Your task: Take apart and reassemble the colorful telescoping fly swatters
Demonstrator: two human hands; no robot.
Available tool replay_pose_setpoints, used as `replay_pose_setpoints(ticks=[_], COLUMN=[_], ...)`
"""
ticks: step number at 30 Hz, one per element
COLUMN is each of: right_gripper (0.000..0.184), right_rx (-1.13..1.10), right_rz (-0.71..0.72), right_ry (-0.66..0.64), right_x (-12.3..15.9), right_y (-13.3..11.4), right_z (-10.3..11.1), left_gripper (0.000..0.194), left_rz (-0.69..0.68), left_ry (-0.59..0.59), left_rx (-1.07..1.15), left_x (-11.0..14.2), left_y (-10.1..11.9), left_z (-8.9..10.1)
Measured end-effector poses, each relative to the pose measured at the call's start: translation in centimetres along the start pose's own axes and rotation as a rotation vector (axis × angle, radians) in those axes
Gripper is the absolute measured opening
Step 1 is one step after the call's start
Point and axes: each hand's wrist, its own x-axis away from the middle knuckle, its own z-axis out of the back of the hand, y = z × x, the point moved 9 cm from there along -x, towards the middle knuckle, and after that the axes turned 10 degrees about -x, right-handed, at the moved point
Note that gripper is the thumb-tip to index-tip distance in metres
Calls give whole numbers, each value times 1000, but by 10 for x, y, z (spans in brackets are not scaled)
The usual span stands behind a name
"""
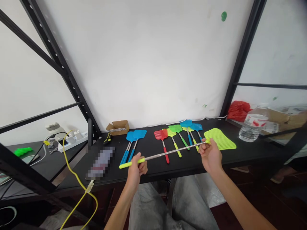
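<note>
Stretched between my hands is a yellow-green fly swatter with a long metal telescopic rod. My left hand is closed around its handle. Near the head of the swatter, my right hand grips the neck, palm turned up. Behind the rod lie more swatters on the black table: blue swatters at the left, a red swatter in the middle, then a green swatter and several yellow and blue ones to its right, partly overlapping.
An open cardboard box stands against the wall. A yellow cable hangs over the left edge near a blurred-out phone-like item. A power strip sits left. At right are a clear water bottle and a red plastic bag. Black metal posts flank the table.
</note>
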Motion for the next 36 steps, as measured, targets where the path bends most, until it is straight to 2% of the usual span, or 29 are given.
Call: replay_pose_setpoints(ticks=[3, 6, 11, 16, 21, 29, 33, 36], right_gripper=[29, 30, 30, 31, 33, 37, 41, 45], right_rx=[-35, -17, 19, 14, -8, -36, -12, 50], right_rz=[21, 44, 55, 82, 111, 106, 59, 12], right_ry=[37, 19, 24, 49, 44, 29, 5, -97], right_x=[-13, -18, -13, -9, -5, 0, 24, 48], right_y=[-14, -22, -19, -17, -16, -7, 13, 31], right_z=[11, 14, 12, 9, 5, 0, -16, -36], left_gripper=[52, 53, 52, 50, 50, 48, 49, 51], left_rz=[-28, -23, -7, -61, -70, -46, -16, 50], left_ry=[79, 74, 86, 139, 137, 157, 143, 87], left_rx=[-14, -91, -161, -154, -113, -69, -128, -185], left_x=[0, 1, 2, 1, -1, -4, -3, 1], left_y=[10, 10, 8, 20, 20, 7, -10, -29], left_z=[19, 28, 32, 32, 29, 23, 6, -10])
